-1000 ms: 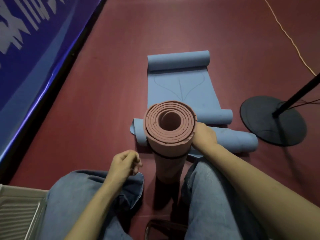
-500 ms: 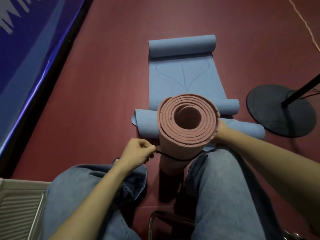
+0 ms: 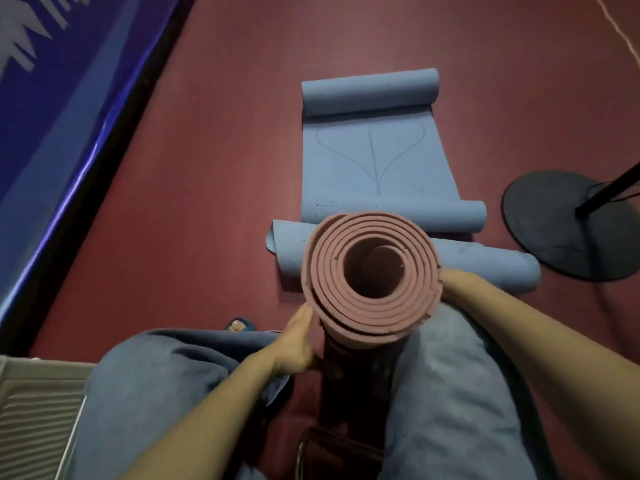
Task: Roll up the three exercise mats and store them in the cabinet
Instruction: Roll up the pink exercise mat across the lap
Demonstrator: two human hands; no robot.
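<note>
A pink exercise mat, rolled tight, stands on end between my knees with its spiral end facing the camera. My left hand grips its lower left side. My right hand holds its right side and is mostly hidden behind the roll. Just beyond lies a blue mat, flat in the middle and curled at both ends. A second blue mat lies loosely rolled across the floor behind the pink roll.
A black round stand base with a slanting pole sits on the red floor at right. A blue banner runs along the left. A white ribbed panel is at lower left. A thin cable crosses the top right.
My left hand has left the black band and now grips the pink roll's side. The roll has come up closer to the camera, and the band is out of sight.
</note>
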